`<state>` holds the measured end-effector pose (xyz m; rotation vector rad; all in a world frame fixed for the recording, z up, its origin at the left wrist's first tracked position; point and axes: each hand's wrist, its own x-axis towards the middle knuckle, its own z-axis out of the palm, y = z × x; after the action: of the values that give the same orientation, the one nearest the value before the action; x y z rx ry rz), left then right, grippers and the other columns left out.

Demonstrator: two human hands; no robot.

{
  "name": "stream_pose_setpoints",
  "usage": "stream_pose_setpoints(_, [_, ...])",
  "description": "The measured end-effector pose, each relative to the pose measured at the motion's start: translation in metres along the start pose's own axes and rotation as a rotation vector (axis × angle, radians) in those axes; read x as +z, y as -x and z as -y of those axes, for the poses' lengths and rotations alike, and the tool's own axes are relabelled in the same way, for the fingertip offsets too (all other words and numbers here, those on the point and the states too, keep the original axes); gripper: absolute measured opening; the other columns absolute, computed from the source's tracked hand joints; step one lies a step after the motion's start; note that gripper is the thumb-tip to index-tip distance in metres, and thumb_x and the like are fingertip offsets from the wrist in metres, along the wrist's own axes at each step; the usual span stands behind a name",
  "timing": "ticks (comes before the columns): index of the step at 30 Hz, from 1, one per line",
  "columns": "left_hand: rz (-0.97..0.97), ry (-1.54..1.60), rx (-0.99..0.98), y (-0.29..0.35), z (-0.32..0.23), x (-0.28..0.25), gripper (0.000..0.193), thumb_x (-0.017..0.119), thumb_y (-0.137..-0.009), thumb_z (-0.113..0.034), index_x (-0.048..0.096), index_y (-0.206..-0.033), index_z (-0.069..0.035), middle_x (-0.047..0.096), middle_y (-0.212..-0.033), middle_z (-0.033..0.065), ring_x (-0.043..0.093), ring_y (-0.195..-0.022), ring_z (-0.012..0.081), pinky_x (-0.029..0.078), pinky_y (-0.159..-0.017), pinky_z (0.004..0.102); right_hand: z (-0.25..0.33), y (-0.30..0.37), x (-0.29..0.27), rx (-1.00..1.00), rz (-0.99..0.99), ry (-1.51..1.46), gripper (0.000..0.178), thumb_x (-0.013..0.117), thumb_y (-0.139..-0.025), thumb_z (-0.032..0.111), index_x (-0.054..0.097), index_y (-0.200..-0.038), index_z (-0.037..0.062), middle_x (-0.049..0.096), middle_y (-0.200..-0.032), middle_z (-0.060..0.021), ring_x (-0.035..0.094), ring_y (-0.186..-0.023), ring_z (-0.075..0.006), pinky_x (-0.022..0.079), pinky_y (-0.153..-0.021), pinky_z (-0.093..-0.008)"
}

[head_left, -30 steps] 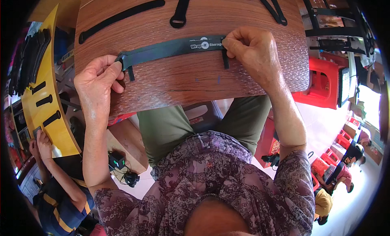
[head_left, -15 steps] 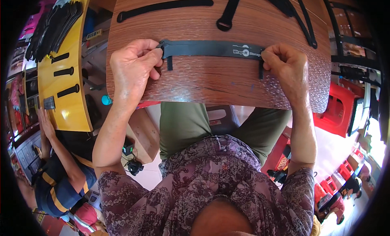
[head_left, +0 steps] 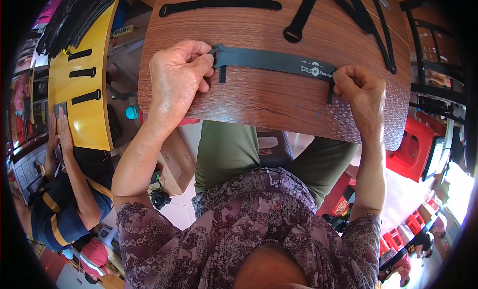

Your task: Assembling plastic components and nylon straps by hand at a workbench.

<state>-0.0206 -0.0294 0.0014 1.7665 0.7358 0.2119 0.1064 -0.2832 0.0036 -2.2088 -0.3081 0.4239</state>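
A dark grey printed strap (head_left: 269,61) is stretched level between my two hands over the brown wooden table. My left hand (head_left: 181,72) pinches its left end, where a small loop shows between thumb and fingers. The strap's right end is pinched in my right hand (head_left: 359,92). Below it, a short black tab (head_left: 222,74) shows near the left end and another black tab (head_left: 330,94) near the right end. Farther back lie a long black strap (head_left: 221,6) and a black strap with a looped end (head_left: 301,17).
More black straps (head_left: 366,22) lie at the table's far right. On the left, a yellow table (head_left: 92,132) bears a pile of black straps (head_left: 74,20) and several short ones; a co-worker's hands (head_left: 62,129) rest at its edge. A red plastic stool (head_left: 411,148) stands at right.
In the picture, the tables and the held strap have shifted slightly, mostly rightward. Both of my hands keep their pinch on the strap. The co-worker's hands now lie together on the yellow table's edge.
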Motion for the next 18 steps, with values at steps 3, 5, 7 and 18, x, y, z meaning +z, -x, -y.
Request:
stream_pose_setpoints(3, [-0.007,-0.007,0.003,-0.0002,0.0027,0.0006,0.01,0.059,-0.08,-0.001,0.067,-0.086,0.003,0.062,-0.062,0.0048,0.051,-0.044,0.0056,0.041,-0.042,0.0204,-0.0012,-0.0002,0.0001,0.004,0.009,-0.02,0.011,0.063,-0.083,0.009,0.065,-0.083,-0.0024,0.06,-0.068,-0.002,0.056,-0.062,-0.0073,0.043,-0.055,-0.0202])
stream_pose_setpoints(5, [-0.011,-0.001,0.008,-0.001,0.0038,0.0003,0.01,0.059,-0.079,-0.001,0.067,-0.084,0.002,0.061,-0.061,0.0042,0.051,-0.044,0.0056,0.04,-0.041,0.0206,0.0,0.0001,-0.0001,-0.011,0.001,-0.021,0.011,0.063,-0.082,0.008,0.065,-0.082,-0.0029,0.061,-0.066,-0.0036,0.057,-0.06,-0.0084,0.044,-0.055,-0.0219])
stream_pose_setpoints(7, [0.008,-0.001,0.022,-0.0011,0.0044,-0.0001,0.009,0.059,-0.079,-0.001,0.067,-0.082,0.002,0.06,-0.059,0.0036,0.051,-0.043,0.0057,0.04,-0.041,0.021,-0.0003,0.0001,0.0004,-0.022,-0.009,-0.023,0.012,0.063,-0.081,0.008,0.066,-0.082,-0.0034,0.062,-0.064,-0.0051,0.058,-0.059,-0.0095,0.045,-0.055,-0.0236])
stream_pose_setpoints(18, [-0.001,0.001,0.04,-0.0014,0.006,0.0005,0.008,0.06,-0.08,-0.001,0.066,-0.082,0.002,0.06,-0.058,0.0033,0.051,-0.043,0.0056,0.041,-0.041,0.021,-0.0024,-0.0014,-0.0005,-0.031,0.021,-0.02,0.011,0.064,-0.083,0.008,0.065,-0.083,-0.0026,0.06,-0.068,-0.0019,0.055,-0.061,-0.007,0.042,-0.054,-0.0201])
